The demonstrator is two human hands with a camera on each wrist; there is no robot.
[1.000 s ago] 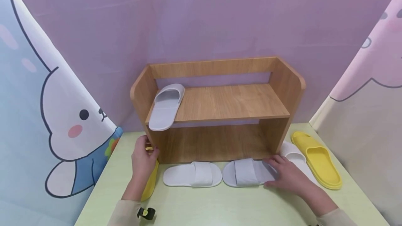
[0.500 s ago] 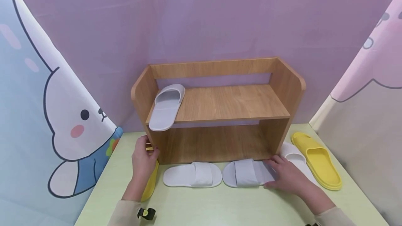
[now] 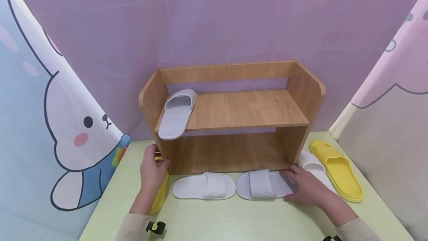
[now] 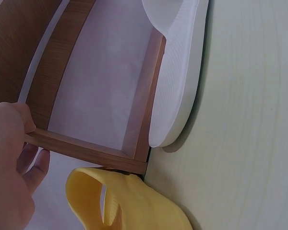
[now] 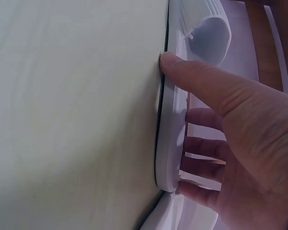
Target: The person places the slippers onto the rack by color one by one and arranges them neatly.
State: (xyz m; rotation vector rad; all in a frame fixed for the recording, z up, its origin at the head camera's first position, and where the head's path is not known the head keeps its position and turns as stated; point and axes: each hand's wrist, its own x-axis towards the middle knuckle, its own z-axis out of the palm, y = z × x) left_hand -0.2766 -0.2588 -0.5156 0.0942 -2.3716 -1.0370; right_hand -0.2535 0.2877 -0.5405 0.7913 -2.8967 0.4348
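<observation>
My left hand (image 3: 153, 168) grips the front edge of the left side panel of a two-tier wooden shoe rack (image 3: 247, 109). In the left wrist view, the thumb lies inside the panel and fingers lie outside it. A yellow slipper (image 3: 160, 194) stands beside that panel, partly behind my hand and arm. My right hand (image 3: 305, 187) holds the heel end of a grey slipper (image 3: 260, 184), thumb at its near edge (image 5: 169, 115) and fingers along the far one. Left of it lies a white slipper (image 3: 204, 186), sole down before the rack.
A lone grey slipper (image 3: 178, 114) rests on the upper tier at the left, its heel past the front edge. Right of the rack lie another white slipper (image 3: 317, 172), partly hidden by my right hand, and another yellow slipper (image 3: 337, 170). A purple cloth backdrop (image 3: 227, 21) hangs behind.
</observation>
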